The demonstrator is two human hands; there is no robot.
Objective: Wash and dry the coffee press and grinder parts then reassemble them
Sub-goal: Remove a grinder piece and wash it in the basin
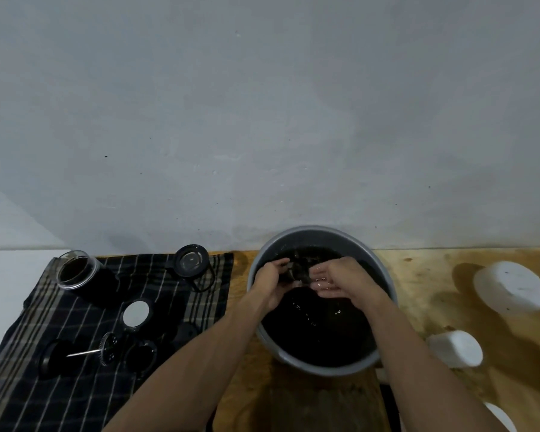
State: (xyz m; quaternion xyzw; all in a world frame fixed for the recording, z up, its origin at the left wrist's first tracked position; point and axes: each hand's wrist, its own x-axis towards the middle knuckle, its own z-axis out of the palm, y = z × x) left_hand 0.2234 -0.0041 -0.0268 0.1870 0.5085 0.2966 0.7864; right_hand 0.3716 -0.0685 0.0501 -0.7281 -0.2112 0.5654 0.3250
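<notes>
Rinsing a small dark part [296, 272] over the grey basin [325, 367], which sits at the middle of the wooden table [418, 275] and holds dark water. The left hand [270, 283] has its fingers curled round the part, right above the water at the far side of the basin; what the part is exactly I can't tell, too dark and half hidden. The right hand [337, 280] is beside it, palm up, wet, fingers relaxed and cupped, gripping nothing.

Left of the basin a dark plaid cloth [60, 385] already carries a fair bit: a clear jar [75, 271], the glass press beaker [192, 263], a round lid with a pale centre [136, 313], the plunger rod with its filter disc [106, 349], plus a couple more dark round bits. Looks like those are washed and laid out to dry.

So I'd guess washing is nearly done, while drying and reassembly are all still ahead. Right of the basin sit some white containers [512, 285].
</notes>
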